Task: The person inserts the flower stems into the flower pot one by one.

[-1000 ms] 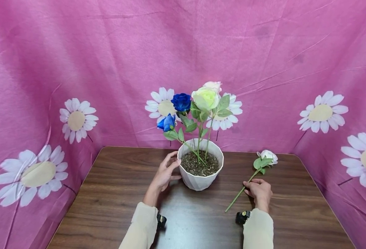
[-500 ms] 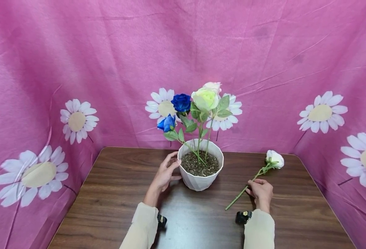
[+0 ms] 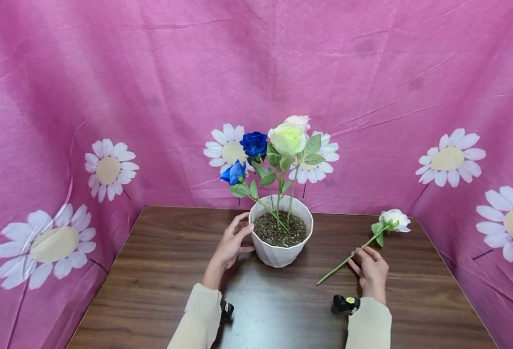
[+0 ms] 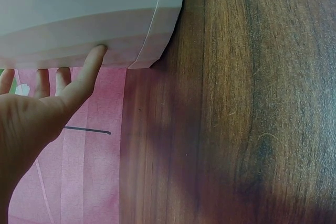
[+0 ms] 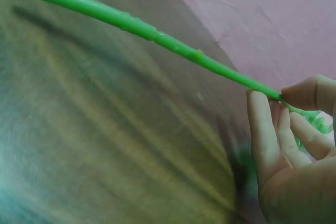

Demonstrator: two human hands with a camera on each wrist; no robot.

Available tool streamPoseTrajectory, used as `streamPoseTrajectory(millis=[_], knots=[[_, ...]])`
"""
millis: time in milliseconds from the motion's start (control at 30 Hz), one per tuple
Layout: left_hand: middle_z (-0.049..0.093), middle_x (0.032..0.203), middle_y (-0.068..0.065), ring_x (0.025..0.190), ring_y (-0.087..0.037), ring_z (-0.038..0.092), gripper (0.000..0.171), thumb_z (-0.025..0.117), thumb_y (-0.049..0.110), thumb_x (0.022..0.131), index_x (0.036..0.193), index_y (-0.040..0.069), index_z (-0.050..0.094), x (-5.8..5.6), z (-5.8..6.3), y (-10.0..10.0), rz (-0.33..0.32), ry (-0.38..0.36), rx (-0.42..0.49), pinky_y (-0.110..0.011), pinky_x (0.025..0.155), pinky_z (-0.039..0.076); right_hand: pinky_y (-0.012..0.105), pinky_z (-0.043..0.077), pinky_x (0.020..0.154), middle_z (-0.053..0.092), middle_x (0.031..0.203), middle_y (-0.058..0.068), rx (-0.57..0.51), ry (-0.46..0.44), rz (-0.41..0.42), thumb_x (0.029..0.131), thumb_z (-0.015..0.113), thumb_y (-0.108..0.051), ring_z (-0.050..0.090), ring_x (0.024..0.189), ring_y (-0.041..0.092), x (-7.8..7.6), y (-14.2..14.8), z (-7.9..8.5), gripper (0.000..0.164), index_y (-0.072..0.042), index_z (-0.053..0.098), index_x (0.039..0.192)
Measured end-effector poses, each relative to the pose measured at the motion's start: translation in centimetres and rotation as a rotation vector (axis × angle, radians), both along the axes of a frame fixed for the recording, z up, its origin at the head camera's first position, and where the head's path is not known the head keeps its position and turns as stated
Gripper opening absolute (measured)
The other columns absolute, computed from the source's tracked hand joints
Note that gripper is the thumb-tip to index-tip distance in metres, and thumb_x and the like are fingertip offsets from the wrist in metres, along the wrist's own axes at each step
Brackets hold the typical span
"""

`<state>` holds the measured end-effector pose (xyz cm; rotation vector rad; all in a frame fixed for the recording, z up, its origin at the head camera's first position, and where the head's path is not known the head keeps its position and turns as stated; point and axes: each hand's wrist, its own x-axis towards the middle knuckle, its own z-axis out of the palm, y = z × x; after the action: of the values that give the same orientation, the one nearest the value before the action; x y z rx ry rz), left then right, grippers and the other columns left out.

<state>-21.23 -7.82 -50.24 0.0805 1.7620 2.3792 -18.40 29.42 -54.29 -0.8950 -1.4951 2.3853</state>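
Observation:
A white faceted flower pot stands upright on the table, filled with dark soil. My left hand rests against its left side, fingers spread; the left wrist view shows fingertips touching the pot wall. To the right of the pot, my right hand pinches the stem of a white rose between thumb and fingertips. The bloom points toward the back right. In the right wrist view the bare end of the green stem sticks out past the fingers, its shadow on the table below.
In the pot stand a dark blue rose, a lighter blue one, a pale green-yellow one and a pale pink one. The brown wooden table ends at a pink curtain printed with daisies.
The right hand has shifted slightly right, turning the white rose so its bloom has swung right and its leaves lie differently. The left hand and the pot have stayed put.

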Motion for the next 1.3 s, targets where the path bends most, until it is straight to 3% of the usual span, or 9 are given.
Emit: streamPoseTrajectory(millis=[133, 300, 533, 833, 1100, 1300], knots=[[0.051, 0.124, -0.014, 0.123, -0.033, 0.048, 0.049, 0.061, 0.018, 0.100, 0.147, 0.012, 0.047, -0.1, -0.1, 0.0, 0.005, 0.003, 0.000, -0.068, 0.087, 0.052, 0.027, 0.062, 0.065, 0.070, 0.079, -0.005, -0.101, 0.050, -0.026, 0.099, 0.058, 0.003, 0.070, 0.075, 0.009, -0.1, 0.4, 0.7, 0.020, -0.016, 0.064, 0.099], [0.050, 0.126, -0.016, 0.122, -0.032, 0.048, 0.049, 0.061, 0.018, 0.100, 0.147, 0.012, 0.047, 0.0, -0.1, 0.0, 0.005, -0.002, 0.001, -0.069, 0.088, 0.051, 0.030, 0.062, 0.067, 0.070, 0.083, -0.003, -0.182, 0.082, -0.059, 0.100, 0.057, 0.003, 0.070, 0.078, 0.011, -0.4, 0.7, 1.5, 0.019, -0.014, 0.062, 0.108], [0.049, 0.126, -0.015, 0.123, -0.032, 0.047, 0.049, 0.061, 0.018, 0.100, 0.147, 0.012, 0.047, 0.1, 0.0, 0.2, 0.009, -0.010, 0.002, -0.071, 0.088, 0.050, 0.034, 0.063, 0.069, 0.069, 0.090, 0.004, -0.253, 0.136, -0.100, 0.098, 0.057, 0.009, 0.070, 0.081, 0.016, -0.8, 0.9, 2.0, 0.023, -0.010, 0.062, 0.109], [0.049, 0.127, -0.018, 0.123, -0.032, 0.048, 0.049, 0.061, 0.020, 0.101, 0.147, 0.013, 0.047, 0.1, 0.0, 0.2, 0.004, 0.001, -0.002, -0.069, 0.088, 0.051, 0.035, 0.063, 0.070, 0.069, 0.089, 0.003, -0.165, 0.197, -0.026, 0.097, 0.056, 0.013, 0.069, 0.082, 0.017, -1.8, 0.0, 2.6, 0.026, -0.008, 0.062, 0.112], [0.050, 0.126, -0.016, 0.123, -0.031, 0.048, 0.050, 0.061, 0.020, 0.101, 0.148, 0.011, 0.045, 0.1, -0.1, 0.1, 0.001, 0.002, -0.007, -0.069, 0.088, 0.051, 0.037, 0.063, 0.072, 0.068, 0.092, 0.007, -0.156, 0.270, -0.019, 0.095, 0.057, 0.015, 0.069, 0.082, 0.018, -2.0, -0.7, 3.7, 0.026, -0.005, 0.062, 0.111], [0.049, 0.128, -0.016, 0.125, -0.033, 0.046, 0.051, 0.061, 0.020, 0.101, 0.148, 0.012, 0.046, 0.2, 0.0, 0.0, 0.003, 0.000, -0.013, -0.066, 0.087, 0.053, 0.036, 0.063, 0.070, 0.069, 0.088, 0.006, -0.192, 0.281, -0.051, 0.097, 0.061, 0.008, 0.068, 0.079, 0.017, -2.2, -1.2, 4.4, 0.020, -0.004, 0.059, 0.113]])
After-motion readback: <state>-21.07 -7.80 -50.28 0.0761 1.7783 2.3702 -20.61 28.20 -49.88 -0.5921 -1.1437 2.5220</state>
